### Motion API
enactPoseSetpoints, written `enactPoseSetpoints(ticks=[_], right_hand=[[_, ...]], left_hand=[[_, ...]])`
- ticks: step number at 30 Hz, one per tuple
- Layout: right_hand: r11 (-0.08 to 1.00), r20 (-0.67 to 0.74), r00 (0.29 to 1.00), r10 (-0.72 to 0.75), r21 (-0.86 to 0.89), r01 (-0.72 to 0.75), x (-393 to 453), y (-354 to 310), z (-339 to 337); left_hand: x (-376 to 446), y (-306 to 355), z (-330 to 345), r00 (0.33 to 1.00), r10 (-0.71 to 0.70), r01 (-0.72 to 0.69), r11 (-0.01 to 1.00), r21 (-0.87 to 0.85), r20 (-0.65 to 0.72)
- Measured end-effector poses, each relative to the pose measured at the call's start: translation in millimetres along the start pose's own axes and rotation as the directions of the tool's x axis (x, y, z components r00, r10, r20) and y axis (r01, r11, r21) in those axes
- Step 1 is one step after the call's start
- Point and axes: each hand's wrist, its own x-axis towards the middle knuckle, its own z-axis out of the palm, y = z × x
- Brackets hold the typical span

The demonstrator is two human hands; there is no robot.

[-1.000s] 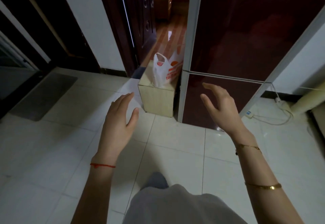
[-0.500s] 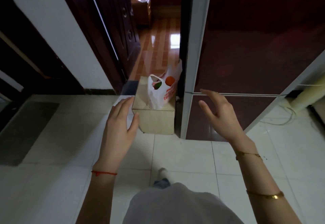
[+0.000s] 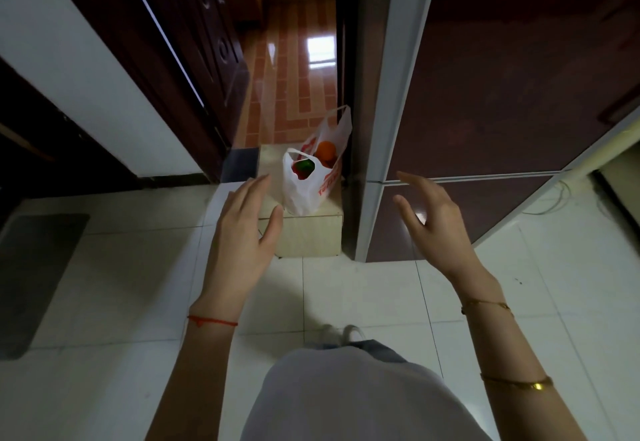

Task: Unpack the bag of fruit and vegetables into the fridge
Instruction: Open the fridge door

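A thin white crinkled plastic bag (image 3: 306,184) on a pale square box (image 3: 311,236) held orange, green produce; both hands, left (image 3: 242,229) and right (image 3: 433,222), hung spread, empty

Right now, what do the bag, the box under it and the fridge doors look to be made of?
Bag: thin white plastic film, translucent, crinkled, red print. Box: pale, smooth and matte, likely laminated board or plastic; cannot tell which. Fridge doors: glossy dark maroon panels, glass or lacquered metal by the reflections, with pale grey edge trim.
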Motion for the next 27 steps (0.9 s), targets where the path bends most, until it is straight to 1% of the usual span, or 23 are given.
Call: enactPoseSetpoints(ticks=[5, 8, 12, 14, 18, 22, 25, 27], right_hand=[[1.000, -0.006, 1.000, -0.001, -0.027, 0.001, 15.3, 2.4, -1.9], [0.999, -0.025, 1.000, -0.015, -0.037, 0.014, 23.5, 2.3, -7.3], [0.995, -0.088, 0.993, -0.080, -0.066, 0.075, 38.5, -4.7, -21.2], [0.988, -0.147, 0.980, -0.134, -0.094, 0.121, 50.7, -11.2, -30.9], [0.967, -0.279, 0.930, -0.241, -0.146, 0.207, 84.6, -28.9, -51.0], [0.933, -0.359, 0.865, -0.350, -0.222, 0.285, 124.5, -49.4, -70.7], [0.903, -0.402, 0.814, -0.419, -0.282, 0.326, 154.0, -66.3, -85.1], [0.880, -0.423, 0.781, -0.460, -0.335, 0.337, 172.0, -76.8, -92.7]], left_hand=[[12.6, -0.3, 3.3, 1.000, 0.000, 0.000, 1.000, 0.010, 0.008], [20.0, 3.2, 5.1, 0.999, 0.034, -0.034, 0.999, -0.012, -0.006], [39.4, 12.9, 9.1, 0.996, 0.084, -0.085, 0.995, -0.056, -0.016], [53.1, 19.6, 11.6, 0.993, 0.119, -0.119, 0.991, -0.063, -0.015], [87.5, 38.7, 18.3, 0.983, 0.177, -0.181, 0.979, -0.095, -0.049], [127.5, 60.6, 26.5, 0.969, 0.227, -0.238, 0.964, -0.122, -0.094], [154.5, 73.8, 37.3, 0.973, 0.222, -0.231, 0.949, -0.212, -0.067], [170.8, 80.2, 48.6, 0.976, 0.214, -0.218, 0.945, -0.242, -0.046]])
